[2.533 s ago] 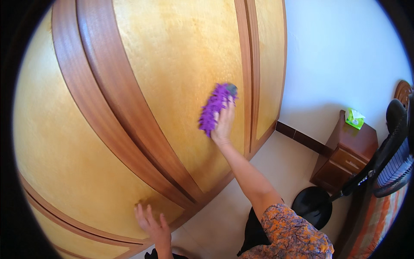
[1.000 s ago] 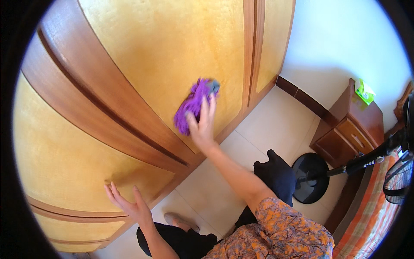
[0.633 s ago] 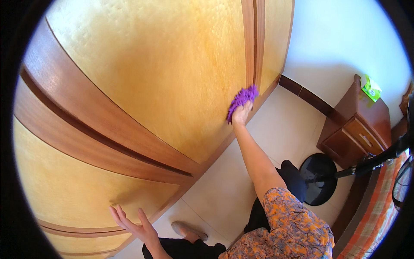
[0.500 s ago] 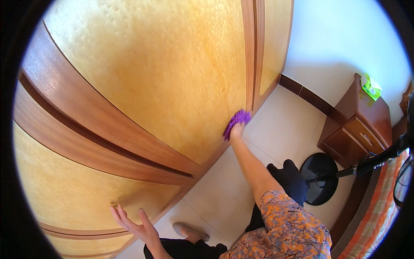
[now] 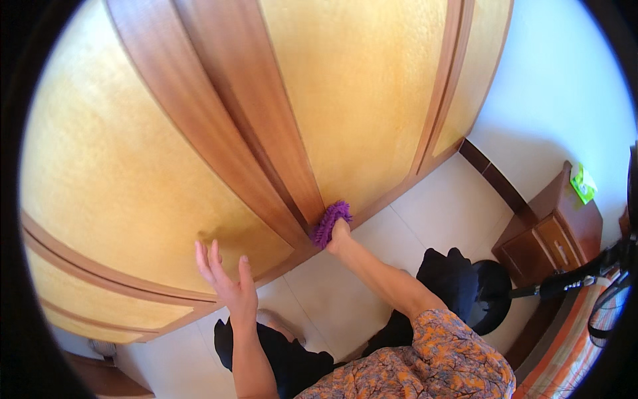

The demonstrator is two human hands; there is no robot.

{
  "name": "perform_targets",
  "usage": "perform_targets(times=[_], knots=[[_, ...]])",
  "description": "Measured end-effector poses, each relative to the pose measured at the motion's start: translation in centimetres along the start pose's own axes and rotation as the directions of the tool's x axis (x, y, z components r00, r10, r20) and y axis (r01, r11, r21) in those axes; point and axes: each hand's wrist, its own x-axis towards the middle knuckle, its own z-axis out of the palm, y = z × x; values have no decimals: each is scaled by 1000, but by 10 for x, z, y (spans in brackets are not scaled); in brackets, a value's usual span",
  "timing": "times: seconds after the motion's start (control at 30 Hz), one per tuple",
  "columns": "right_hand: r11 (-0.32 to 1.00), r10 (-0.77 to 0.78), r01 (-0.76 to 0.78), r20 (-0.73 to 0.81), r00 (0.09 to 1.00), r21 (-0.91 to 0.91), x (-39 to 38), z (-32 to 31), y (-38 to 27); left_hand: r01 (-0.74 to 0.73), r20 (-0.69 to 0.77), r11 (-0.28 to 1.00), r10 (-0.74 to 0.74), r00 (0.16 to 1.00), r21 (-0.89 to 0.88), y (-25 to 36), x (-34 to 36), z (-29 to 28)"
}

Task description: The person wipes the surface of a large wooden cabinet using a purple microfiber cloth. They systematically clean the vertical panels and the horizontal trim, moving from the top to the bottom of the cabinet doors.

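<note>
A shaggy purple chenille cleaning cloth (image 5: 331, 224) is pressed to the bottom of the wooden wardrobe door (image 5: 372, 100), where a brown upright strip meets the lower frame. My right hand (image 5: 339, 235) is on the cloth, arm stretched forward, and the fleece hides most of its fingers; whether it is worn like a mitt I cannot tell. To the left, my left hand (image 5: 229, 276) is raised with fingers apart and nothing in it. It hovers close to a yellow door panel (image 5: 153, 173), with a shadow behind the fingertips.
Pale floor tiles (image 5: 432, 213) run along the wardrobe's foot. On the right stand a brown nightstand (image 5: 551, 233) with a green packet (image 5: 583, 184) on top, a black round stand base (image 5: 493, 296) and a bed with a striped cover (image 5: 565, 352). A white wall (image 5: 558, 86) rises behind.
My right hand has slid the purple cloth left along the door's lower edge to the brown strip. My left hand has risen, still spread. The view has turned left.
</note>
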Motion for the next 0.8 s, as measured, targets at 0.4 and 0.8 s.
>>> perform_targets(times=[0.4, 0.8], knots=[[957, -190, 235, 247, 950, -171, -95, 54, 38, -21, -60, 997, 17, 998, -77, -6, 0, -17], [993, 94, -89, -60, 994, 79, 52, -44, 101, 40, -127, 997, -49, 991, -72, -22, 0, -34]])
